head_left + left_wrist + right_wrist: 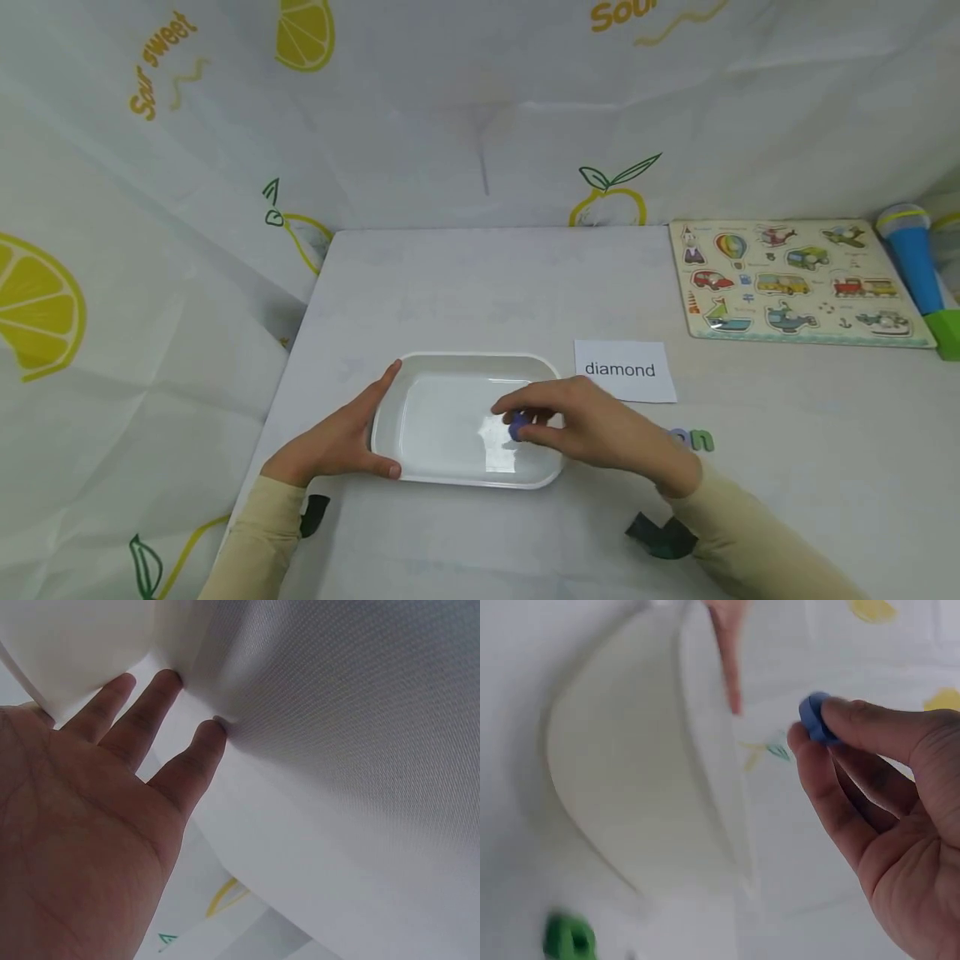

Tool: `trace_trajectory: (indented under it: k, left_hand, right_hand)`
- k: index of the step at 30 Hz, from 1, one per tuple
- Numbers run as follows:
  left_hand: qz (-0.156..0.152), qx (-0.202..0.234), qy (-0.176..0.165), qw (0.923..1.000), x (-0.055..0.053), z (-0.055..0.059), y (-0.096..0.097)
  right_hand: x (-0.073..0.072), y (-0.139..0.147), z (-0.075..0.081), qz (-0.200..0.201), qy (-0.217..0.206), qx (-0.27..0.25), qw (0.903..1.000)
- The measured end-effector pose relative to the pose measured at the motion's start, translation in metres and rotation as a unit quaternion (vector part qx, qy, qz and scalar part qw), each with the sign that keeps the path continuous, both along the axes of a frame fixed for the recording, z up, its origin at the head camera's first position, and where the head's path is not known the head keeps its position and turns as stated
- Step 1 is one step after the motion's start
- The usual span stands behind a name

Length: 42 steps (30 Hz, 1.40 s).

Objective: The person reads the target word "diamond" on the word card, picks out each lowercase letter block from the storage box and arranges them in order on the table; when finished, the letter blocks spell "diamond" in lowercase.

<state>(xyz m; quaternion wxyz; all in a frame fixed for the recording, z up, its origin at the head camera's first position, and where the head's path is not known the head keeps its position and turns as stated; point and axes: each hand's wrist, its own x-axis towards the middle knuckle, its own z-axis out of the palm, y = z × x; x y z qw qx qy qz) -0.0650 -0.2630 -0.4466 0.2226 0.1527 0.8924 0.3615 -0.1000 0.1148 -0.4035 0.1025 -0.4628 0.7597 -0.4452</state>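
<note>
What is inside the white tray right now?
The white tray looks bare inside where it shows. The right hand holds a small blue piece over its right part, so the floor under that hand is hidden. The left hand rests against its left wall.

Left hand (341,437) lies flat and low, palm turned inward, fingers (166,731) straight and close together, thumb stretched forward. The left forearm, in a cream sleeve, runs back toward the lower left corner. Right hand (592,429) hovers higher, wrist bent, knuckles up, reaching leftward across the body. Its thumb and fingertips (832,731) are curled in a tight pinch, the other fingers tucked loosely beneath. The right forearm, also cream-sleeved, angles in from the lower right.
</note>
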Motion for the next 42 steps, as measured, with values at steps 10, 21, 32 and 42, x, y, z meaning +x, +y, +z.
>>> trace_trajectory:
  k: [10, 21, 32, 42]
  left_hand:
    - [-0.012, 0.001, 0.008, 0.9999, -0.005, -0.002, 0.003]
    - [-0.01, 0.002, 0.004, 0.9999, -0.005, -0.001, -0.001]
    - [-0.013, 0.005, 0.005, 0.9999, -0.003, -0.001, -0.001]
    - [-0.009, 0.007, 0.007, 0.9999, 0.002, 0.003, -0.003]
  right_hand:
    - [0.005, 0.13, 0.011, -0.248, -0.03, 0.107, 0.9624]
    - [0.022, 0.203, -0.042, -0.36, -0.13, 0.274, 0.8824]
    - [0.034, 0.202, -0.059, -0.386, -0.092, 0.275, 0.8756]
    - [0.037, 0.199, -0.062, -0.391, -0.065, 0.258, 0.881]
